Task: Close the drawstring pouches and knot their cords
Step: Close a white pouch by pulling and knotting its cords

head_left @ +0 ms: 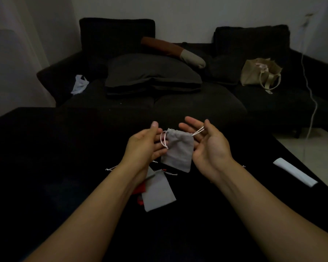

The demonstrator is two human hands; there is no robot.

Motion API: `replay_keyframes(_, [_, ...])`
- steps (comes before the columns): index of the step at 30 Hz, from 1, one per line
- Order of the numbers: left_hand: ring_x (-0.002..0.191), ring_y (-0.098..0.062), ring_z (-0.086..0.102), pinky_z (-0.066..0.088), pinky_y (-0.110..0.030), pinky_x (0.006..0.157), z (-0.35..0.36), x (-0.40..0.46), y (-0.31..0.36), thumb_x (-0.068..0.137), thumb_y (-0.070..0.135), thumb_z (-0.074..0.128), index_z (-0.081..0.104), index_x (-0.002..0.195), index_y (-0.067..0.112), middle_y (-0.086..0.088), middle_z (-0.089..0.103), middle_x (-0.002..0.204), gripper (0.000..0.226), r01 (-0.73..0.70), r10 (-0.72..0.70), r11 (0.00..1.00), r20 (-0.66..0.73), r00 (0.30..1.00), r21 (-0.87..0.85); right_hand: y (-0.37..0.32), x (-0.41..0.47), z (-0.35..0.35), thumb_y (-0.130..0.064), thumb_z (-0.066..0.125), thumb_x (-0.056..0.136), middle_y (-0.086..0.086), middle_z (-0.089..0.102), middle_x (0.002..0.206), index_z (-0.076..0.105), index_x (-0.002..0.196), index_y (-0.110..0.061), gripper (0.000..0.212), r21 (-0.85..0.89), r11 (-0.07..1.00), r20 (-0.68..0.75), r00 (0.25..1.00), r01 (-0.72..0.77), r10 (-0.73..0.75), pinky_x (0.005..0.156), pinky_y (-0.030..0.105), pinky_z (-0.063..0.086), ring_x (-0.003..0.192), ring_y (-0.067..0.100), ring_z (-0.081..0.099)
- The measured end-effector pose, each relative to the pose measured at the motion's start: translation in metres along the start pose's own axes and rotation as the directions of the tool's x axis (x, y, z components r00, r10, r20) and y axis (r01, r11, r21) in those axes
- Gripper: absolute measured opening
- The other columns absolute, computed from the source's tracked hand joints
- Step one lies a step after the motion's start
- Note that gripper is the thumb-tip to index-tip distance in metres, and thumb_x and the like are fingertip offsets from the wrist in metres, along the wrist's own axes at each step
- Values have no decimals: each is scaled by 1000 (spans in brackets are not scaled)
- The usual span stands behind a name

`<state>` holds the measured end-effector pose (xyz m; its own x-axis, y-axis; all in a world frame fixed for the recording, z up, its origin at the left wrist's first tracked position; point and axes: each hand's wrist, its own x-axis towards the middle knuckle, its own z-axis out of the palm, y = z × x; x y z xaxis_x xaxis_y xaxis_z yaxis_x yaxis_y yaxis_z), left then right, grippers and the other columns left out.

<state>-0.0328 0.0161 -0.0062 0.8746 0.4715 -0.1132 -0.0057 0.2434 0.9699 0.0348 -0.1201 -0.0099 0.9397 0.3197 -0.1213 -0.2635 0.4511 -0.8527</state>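
A person's two hands hold a small grey drawstring pouch [178, 150] in the air above a black counter [45, 167] in a dimly lit room. The pouch hangs between the palms, its mouth gathered at the top; what it holds cannot be told. The left hand [146, 146] is beside the pouch's left edge, fingers nearly straight, with a pale cord loop [163, 139] lying against its fingertips; whether they pinch the loop cannot be told. The right hand [206, 146] faces palm up, fingers relaxed and spread, and the pouch's other cord [198, 131] runs from the mouth across its fingers. The hands are apart, with the pouch between them.

Below the left wrist, a second grey pouch [157, 191] lies flat on the counter, its cord ends spread at the top, and something red [141, 188] shows at its left edge, partly hidden by the forearm. A white folded strip [294, 172] lies near the counter's right edge.

Behind the counter stands a dark sofa [197, 106] carrying a dark cushion [151, 72], a brown and beige bolster [174, 52], a crumpled white plastic bag [79, 84] and a beige tote bag [259, 73] with pale material showing at its open top.
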Motion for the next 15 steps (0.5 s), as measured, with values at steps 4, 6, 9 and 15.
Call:
replay_keyframes(4, [80, -14, 67, 54, -21, 62, -3, 6, -7, 96, 26, 61, 70, 106, 12, -6, 72, 93, 19, -14, -6, 977, 93, 996, 212, -3, 0, -1, -39, 34, 105, 15, 74, 109, 70, 111, -9, 48, -9, 1000, -12, 1000, -2, 2, 99, 46, 51, 105, 29, 70])
replay_keyframes(6, [68, -10, 63, 51, -18, 60, -8, 8, -10, 97, 16, 61, 73, 98, 9, -3, 69, 76, 14, -97, 59, 954, 140, 988, 284, -5, 2, -2, -39, 33, 105, 14, 74, 108, 71, 110, -10, 48, -21, 1000, -21, 1000, 2, -2, 96, 44, 53, 104, 28, 70])
replay_keyframes(9, [57, -7, 63, 53, -18, 58, -12, 8, -9, 97, 15, 59, 75, 84, 12, 0, 67, 62, 21, -212, 185, 906, 109, 977, 366, -6, 2, -4, -40, 34, 105, 13, 74, 107, 71, 109, -11, 47, -28, 1000, -25, 1000, -5, 4, 91, 41, 54, 102, 26, 70])
replay_keyframes(15, [54, -6, 59, 51, -16, 53, -22, 8, 7, 97, 13, 58, 74, 90, 2, -7, 67, 69, 21, -349, 314, 848, 153, 937, 399, -10, 4, -7, -40, 36, 104, 12, 74, 107, 71, 109, -11, 46, 8, 1000, -86, 996, -16, 17, 91, 41, 54, 103, 25, 69])
